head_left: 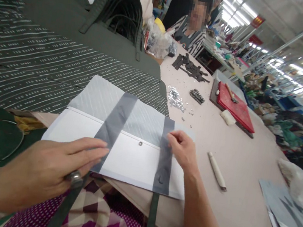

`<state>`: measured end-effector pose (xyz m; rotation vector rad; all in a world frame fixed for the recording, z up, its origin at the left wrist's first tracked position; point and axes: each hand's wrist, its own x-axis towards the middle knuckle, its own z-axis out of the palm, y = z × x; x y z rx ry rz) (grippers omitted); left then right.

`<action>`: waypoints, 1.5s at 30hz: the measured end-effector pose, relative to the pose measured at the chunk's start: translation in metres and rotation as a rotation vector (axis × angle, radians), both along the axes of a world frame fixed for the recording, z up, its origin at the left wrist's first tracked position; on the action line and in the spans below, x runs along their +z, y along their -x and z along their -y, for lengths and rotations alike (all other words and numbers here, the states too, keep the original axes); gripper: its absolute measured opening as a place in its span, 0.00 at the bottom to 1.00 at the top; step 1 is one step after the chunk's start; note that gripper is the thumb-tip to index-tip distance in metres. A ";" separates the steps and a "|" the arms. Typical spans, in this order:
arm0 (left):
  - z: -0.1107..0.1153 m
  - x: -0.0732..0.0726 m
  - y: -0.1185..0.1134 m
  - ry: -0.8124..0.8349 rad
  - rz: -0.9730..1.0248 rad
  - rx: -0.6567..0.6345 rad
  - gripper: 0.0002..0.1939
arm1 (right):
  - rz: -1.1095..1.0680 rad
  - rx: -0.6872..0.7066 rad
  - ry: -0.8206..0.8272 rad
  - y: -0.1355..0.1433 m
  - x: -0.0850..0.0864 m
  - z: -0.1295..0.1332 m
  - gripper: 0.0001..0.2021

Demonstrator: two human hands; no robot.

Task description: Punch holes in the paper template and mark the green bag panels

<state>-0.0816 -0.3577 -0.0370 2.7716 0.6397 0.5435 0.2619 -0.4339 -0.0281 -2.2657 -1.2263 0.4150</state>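
Across the work table [244, 162] in the head view, the white panel [135, 161] lies flat at the near edge; clock positions are read from its centre. The left hand [54, 161] is at 8 o'clock, fingers nearly straight, tips over the left grey strip [119, 114]. Its thumb is hidden; whether it has hold of anything cannot be told. The right hand [183, 149] is at 3 o'clock, fingers curled, thumb and forefinger close together at the right grey strip [164, 165]. Whether the strip is pinched between them cannot be told.

One metal fastener [140, 143] sits between the strips. A dark strap [152, 219] hangs over the table edge at 5 o'clock. Loose metal pieces [176, 99] lie at 1 o'clock; a white-handled tool [217, 172] lies at 3 o'clock, apart from the panel.

Judged advice: apply light, even fingertip pressure. Keep both strips straight and free of creases. Support the panel's near edge, since the strap's weight could drag it. Keep loose metal pieces from getting underneath.
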 end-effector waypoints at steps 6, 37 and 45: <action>-0.014 0.002 -0.090 -0.066 -0.198 -0.229 0.18 | 0.305 -0.457 0.030 -0.108 -0.006 0.081 0.32; -0.020 -0.019 -0.099 -0.082 -0.278 -0.255 0.20 | -1.479 -0.552 -1.041 0.059 -0.021 -0.022 0.20; -0.021 -0.014 -0.099 -0.051 -0.288 -0.269 0.23 | -1.516 -0.603 -1.063 0.062 -0.022 -0.028 0.19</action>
